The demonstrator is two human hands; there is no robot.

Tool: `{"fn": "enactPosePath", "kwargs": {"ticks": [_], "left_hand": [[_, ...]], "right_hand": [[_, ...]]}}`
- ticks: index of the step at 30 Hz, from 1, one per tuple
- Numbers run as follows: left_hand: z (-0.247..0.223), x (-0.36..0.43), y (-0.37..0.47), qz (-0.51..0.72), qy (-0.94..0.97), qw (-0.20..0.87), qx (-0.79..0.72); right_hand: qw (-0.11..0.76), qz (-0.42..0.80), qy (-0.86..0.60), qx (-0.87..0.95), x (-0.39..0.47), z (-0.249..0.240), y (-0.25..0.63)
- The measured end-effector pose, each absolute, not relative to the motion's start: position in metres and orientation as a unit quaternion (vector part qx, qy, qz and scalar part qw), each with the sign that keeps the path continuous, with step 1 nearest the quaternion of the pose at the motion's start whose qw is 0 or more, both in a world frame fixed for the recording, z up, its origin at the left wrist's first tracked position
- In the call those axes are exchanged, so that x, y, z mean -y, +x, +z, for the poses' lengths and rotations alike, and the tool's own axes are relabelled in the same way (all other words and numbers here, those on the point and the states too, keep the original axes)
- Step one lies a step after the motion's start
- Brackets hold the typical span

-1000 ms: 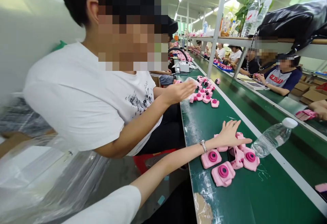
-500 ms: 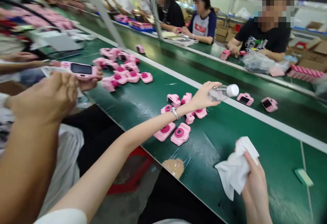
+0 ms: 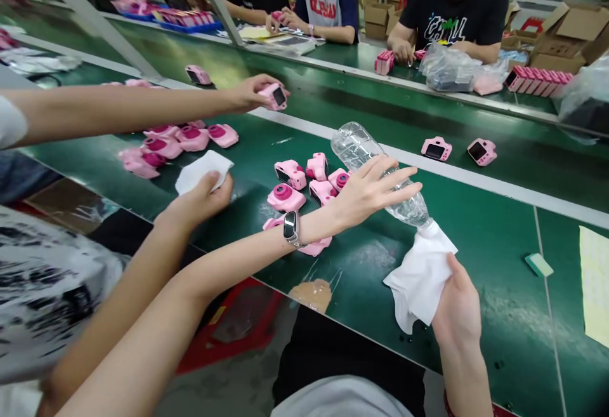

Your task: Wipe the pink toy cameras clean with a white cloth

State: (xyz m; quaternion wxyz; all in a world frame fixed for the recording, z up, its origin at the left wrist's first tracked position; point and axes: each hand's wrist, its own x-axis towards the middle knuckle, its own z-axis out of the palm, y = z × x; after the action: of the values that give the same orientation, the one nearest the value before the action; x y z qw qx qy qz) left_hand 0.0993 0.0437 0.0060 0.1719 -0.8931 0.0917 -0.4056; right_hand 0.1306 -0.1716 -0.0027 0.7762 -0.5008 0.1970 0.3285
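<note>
Left hand (image 3: 368, 196), fingers splayed, gripped a clear plastic bottle (image 3: 358, 145), neck tilted down against white cloth (image 3: 419, 274). Right hand (image 3: 459, 309), half closed, pinched that cloth. Pink toy cameras (image 3: 286, 196) lay beside left wrist.

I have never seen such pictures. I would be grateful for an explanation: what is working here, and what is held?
No machine works here: you see a person's two bare hands. The view comes from one camera worn on that person's head, looking forward and down. The left hand, with a watch on its wrist, holds a clear plastic bottle, tilted neck down. The right hand holds a white cloth at the bottle's neck. On the green table lie pink cameras and a small green-and-white block. At the left, one neighbouring hand holds a raised camera, and another neighbouring hand holds a separate cloth.
</note>
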Motion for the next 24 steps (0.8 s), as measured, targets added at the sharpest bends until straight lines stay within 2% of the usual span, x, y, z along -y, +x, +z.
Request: {"fn": "enactPosePath", "kwargs": {"ticks": [20,24], "left_hand": [[0.023,-0.028,0.082,-0.420,-0.893,0.111,-0.120],[0.021,-0.029,0.084,-0.391,-0.909,0.091,-0.114]], "right_hand": [[0.794,0.295,-0.506,-0.163,0.175,-0.002,0.136],[0.795,0.289,-0.517,-0.132,0.180,-0.001,0.136]]}}
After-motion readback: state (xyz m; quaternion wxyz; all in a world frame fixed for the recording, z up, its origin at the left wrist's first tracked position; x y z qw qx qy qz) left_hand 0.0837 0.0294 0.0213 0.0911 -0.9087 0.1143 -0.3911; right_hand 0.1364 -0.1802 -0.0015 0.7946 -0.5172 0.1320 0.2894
